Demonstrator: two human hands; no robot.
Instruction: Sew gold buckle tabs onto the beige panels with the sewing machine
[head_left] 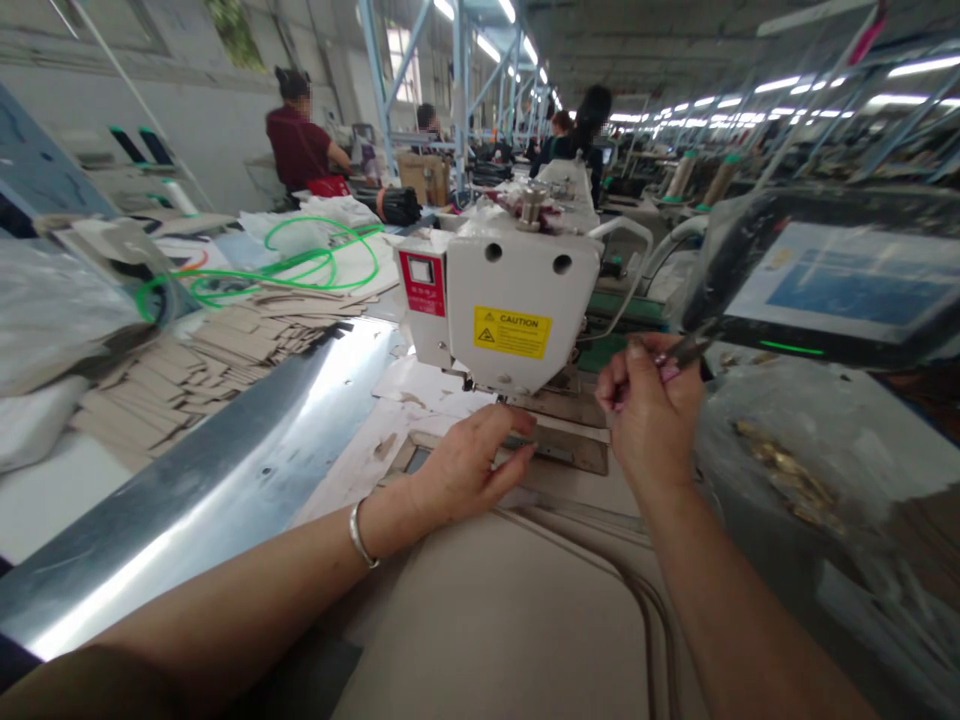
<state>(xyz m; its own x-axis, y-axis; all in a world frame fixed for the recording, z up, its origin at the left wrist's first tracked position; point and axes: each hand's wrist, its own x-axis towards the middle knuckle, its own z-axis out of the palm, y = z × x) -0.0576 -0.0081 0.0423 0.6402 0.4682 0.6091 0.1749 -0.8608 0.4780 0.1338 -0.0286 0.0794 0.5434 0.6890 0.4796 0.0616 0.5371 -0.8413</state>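
My left hand [469,462], a silver bangle [360,535] on its wrist, reaches in at the front of a white sewing machine head [521,280]. Its thumb and forefinger are apart above a flat clamp plate [574,450]; whether they touch the plate is hard to tell. To the right of the machine head, my right hand [652,405] is raised and closed around a small tool with dark metal blades [694,345] and pinkish handles, like thread snips. In front of me lies a stack of beige panels [517,610] with rounded corners.
A control screen [832,280] stands at the right, above a plastic bag of brass-coloured metal parts [787,465]. Many beige strips [187,370] lie at the left beside a shiny metal plate [247,480]. Green tubing [322,265] coils behind. Several people [307,140] work farther back.
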